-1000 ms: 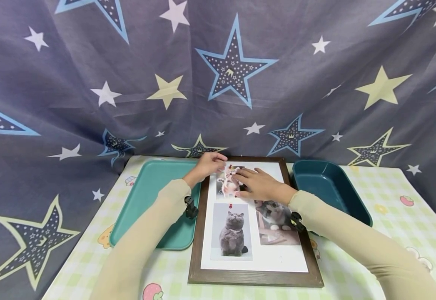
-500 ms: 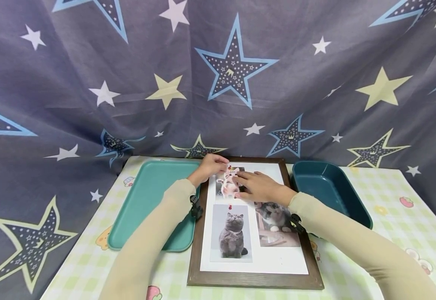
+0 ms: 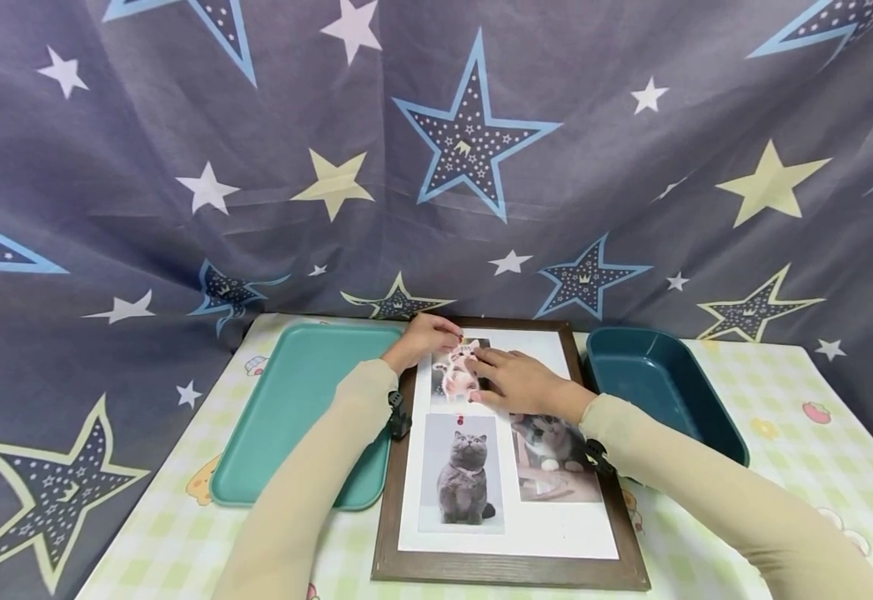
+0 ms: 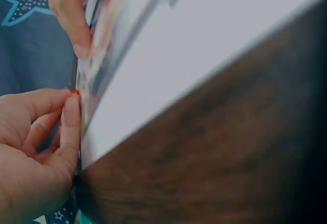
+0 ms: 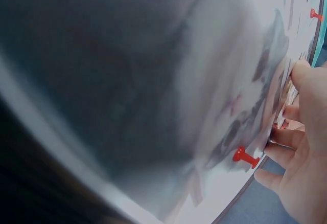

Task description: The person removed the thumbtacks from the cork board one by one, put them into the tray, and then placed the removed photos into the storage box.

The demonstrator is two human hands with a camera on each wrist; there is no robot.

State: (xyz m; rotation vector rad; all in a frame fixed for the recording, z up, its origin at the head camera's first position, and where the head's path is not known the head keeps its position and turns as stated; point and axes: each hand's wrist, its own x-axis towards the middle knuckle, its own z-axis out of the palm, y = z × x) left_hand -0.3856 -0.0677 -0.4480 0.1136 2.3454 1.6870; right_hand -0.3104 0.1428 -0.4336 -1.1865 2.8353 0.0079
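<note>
My left hand (image 3: 424,340) pinches a red push pin (image 4: 75,92) between thumb and index finger, at the top edge of the upper cat photo (image 3: 453,382). My right hand (image 3: 522,383) lies over the right side of that photo, its fingers fairly straight and fingertips on the print. All this is on a white board (image 3: 511,533) in a dark brown wooden frame (image 3: 511,573). Below sits a grey cat photo (image 3: 462,483) with its own red pin (image 3: 461,420). The right-hand cat photo (image 3: 559,483) is partly under my wrist; its red pin (image 5: 246,157) shows in the right wrist view.
A flat teal tray (image 3: 293,417) lies left of the frame, partly beneath my left forearm. To the right stands a deep dark-teal bin (image 3: 664,375), partly behind my right arm. Green checked cloth (image 3: 796,433) covers the table, and a star-patterned curtain (image 3: 594,167) hangs behind it.
My left fingertips have moved slightly right, closing in over the push pin at the upper photo's top. The right hand keeps its place on the photo. The head view has tipped slightly.
</note>
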